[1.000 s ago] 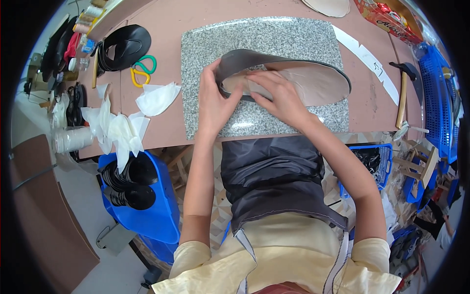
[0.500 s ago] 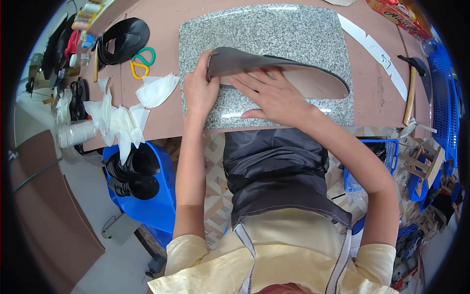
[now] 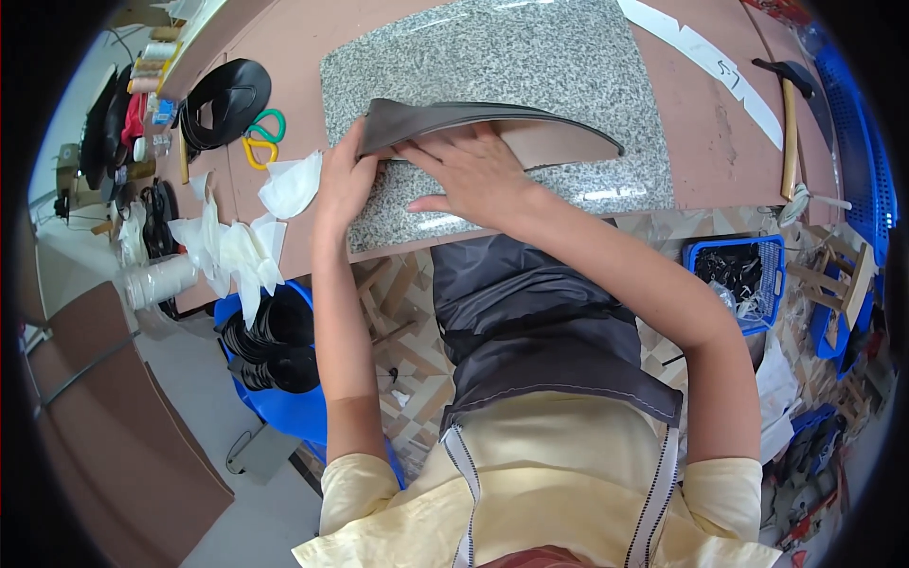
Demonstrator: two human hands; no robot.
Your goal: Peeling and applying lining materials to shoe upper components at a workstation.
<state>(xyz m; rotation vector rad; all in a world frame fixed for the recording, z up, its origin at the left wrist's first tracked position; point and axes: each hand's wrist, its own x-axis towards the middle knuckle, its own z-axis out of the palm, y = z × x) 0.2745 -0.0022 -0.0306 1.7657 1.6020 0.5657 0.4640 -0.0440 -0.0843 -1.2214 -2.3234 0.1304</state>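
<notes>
A curved dark grey leather piece (image 3: 530, 133) lies on a speckled granite slab (image 3: 492, 57) on the brown workbench. My left hand (image 3: 343, 182) grips the piece's folded left end at the slab's left edge. Flat on the piece, my right hand (image 3: 473, 170) presses it down onto the slab with fingers spread. A dark apron covers my lap below the bench.
Left of the slab lie white paper scraps (image 3: 289, 185), green and yellow scissors (image 3: 260, 137) and black leather parts (image 3: 222, 99). A hammer (image 3: 788, 133) and a white paper strip (image 3: 701, 52) lie to the right. Blue bins (image 3: 743, 275) of black parts stand below the bench.
Both hands have stayed on the leather piece. My left hand has slid a little along its left end, and the view has shifted lower.
</notes>
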